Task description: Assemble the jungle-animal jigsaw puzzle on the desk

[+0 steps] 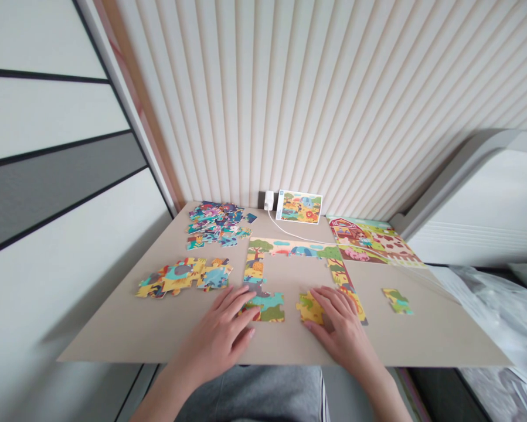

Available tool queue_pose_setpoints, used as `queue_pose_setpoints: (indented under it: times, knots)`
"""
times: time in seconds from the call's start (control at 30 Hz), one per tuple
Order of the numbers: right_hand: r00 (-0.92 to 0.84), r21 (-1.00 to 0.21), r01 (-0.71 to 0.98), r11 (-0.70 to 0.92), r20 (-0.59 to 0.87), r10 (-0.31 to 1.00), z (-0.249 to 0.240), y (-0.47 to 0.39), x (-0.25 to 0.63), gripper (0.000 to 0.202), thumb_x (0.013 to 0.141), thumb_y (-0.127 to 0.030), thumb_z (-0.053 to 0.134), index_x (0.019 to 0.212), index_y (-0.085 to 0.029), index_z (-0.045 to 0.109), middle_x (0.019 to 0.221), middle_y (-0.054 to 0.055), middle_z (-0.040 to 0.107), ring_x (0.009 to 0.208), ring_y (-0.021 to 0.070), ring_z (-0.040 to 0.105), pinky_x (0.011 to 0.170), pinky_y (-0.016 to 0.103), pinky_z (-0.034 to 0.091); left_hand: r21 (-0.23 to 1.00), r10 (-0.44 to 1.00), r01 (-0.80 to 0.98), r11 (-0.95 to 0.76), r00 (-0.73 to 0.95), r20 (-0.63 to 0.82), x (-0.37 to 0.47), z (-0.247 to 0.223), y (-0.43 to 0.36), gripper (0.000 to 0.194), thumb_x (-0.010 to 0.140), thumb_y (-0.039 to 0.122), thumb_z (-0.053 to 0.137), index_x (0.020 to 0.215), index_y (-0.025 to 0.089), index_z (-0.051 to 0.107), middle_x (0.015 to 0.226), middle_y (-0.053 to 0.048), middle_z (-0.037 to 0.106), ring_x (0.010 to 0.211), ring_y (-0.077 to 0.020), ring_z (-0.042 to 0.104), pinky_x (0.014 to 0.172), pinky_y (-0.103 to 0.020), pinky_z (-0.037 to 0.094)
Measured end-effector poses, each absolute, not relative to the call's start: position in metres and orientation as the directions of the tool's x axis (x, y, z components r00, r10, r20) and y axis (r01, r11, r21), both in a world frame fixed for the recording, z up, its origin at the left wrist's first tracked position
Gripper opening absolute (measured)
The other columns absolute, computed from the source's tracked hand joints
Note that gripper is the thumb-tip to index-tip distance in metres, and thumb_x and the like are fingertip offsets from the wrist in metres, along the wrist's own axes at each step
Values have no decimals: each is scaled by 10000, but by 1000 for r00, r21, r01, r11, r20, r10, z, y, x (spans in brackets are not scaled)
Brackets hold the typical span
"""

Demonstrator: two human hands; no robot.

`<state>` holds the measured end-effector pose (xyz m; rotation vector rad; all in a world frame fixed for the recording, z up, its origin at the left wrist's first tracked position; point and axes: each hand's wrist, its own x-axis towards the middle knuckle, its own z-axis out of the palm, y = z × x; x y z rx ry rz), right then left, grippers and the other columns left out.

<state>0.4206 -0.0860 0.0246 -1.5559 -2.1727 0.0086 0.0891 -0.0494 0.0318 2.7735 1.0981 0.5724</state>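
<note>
A jigsaw puzzle frame [299, 248] of joined border pieces lies on the table, its bottom edge broken by a gap. My left hand [221, 329] rests with fingers spread on the lower left corner, touching joined pieces [269, 306] with a teal and green pattern. Over the lower right corner lies my right hand [340, 322], fingers stretched across yellow puzzle pieces [308, 306] and partly hiding them. One loose green and yellow puzzle piece [397, 301] sits apart on the right.
Yellow puzzle pieces [179, 275] lie in a heap at left, with a darker pile [217, 221] behind. A picture card [299, 206] leans against the wall beside a white charger [269, 200]. Its cable crosses a finished farm puzzle [373, 240]. Plastic wrapping [500, 299] lies beyond the table's right edge.
</note>
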Motion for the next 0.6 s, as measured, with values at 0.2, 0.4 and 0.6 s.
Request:
queue_pose_setpoints:
  times: [0.2,0.4,0.6]
  knots:
    - [-239,-253,907,338,352,905,24,-98,433,455,978,-394,643,1421,-299,606,1374,89,677,1317,322,593,1127,556,460,262,696,646,-717,648,309,88,29,-49,458,985,228,572,1441,274,591,1516,-63,546,1471,-297,427,1245,-536,369]
    - [-236,-282,903,323,302,924,25,-98,434,457,980,-365,639,1431,-301,603,1382,80,682,1316,314,600,1136,565,451,262,700,650,-713,644,308,87,30,-50,432,993,249,571,1421,289,611,1548,-54,514,1474,-307,421,1228,-535,398]
    - [-223,-335,885,323,304,926,20,-98,433,403,999,-346,622,1399,-296,624,1334,84,691,1265,298,620,1102,537,488,254,698,655,-712,621,356,84,23,-53,402,1007,225,551,1402,262,616,1452,-71,592,1410,-283,488,1202,-488,440]
